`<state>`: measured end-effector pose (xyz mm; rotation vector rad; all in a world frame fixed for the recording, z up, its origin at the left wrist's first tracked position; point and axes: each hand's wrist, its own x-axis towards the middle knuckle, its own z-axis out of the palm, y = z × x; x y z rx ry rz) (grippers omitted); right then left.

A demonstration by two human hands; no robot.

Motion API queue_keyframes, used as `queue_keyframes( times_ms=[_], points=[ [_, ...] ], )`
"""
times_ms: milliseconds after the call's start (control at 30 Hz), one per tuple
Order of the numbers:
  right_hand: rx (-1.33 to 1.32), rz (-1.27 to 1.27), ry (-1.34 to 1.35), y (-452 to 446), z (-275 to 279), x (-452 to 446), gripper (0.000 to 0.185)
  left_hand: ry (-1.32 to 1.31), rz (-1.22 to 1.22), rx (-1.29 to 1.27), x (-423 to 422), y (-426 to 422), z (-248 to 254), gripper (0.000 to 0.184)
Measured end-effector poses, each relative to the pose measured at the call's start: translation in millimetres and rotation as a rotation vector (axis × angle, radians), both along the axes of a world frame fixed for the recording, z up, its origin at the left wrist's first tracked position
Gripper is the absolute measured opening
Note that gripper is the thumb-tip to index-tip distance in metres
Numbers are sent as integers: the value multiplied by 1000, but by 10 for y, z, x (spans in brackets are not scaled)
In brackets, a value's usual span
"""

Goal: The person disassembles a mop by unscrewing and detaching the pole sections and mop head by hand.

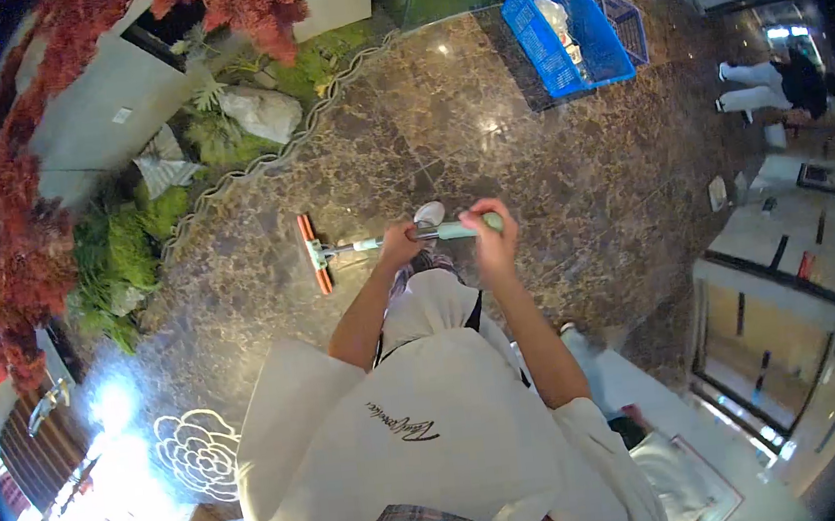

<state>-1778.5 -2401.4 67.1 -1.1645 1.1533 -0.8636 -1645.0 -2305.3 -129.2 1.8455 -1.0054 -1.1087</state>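
In the head view, taking twelve o'clock as the top, the left hand (399,246) was wrapped around the shaft of a mop-like tool (453,230), just left of centre. The right hand (496,238), toward three o'clock from it, was curled around the green grip near its end. Both hands were closed, though some fingers were hidden. The tool lay almost level across the view, its orange-edged head (314,254) pointing to nine o'clock above or against the brown patterned floor (267,265); contact could not be told. A white shoe (429,213) showed just beyond the shaft, between the hands. At one o'clock stood a blue crate (538,46) with pale items inside; around two o'clock was another person (773,86) in white trousers. A rope-like border (258,165) edged greenery (138,232) from ten to eleven o'clock.
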Motion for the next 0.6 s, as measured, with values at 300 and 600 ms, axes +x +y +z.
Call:
queue_keyframes(
  times_ms=[300, 600],
  points=[
    [106, -196, -243, -1148, 267, -238, 20, -77, -123, 5, -329, -1357, 178, 34],
    [114, -71, -210, -1597, 435, -101, 17, -68, 228, -161, -407, -1717, 294, 27]
  ],
)
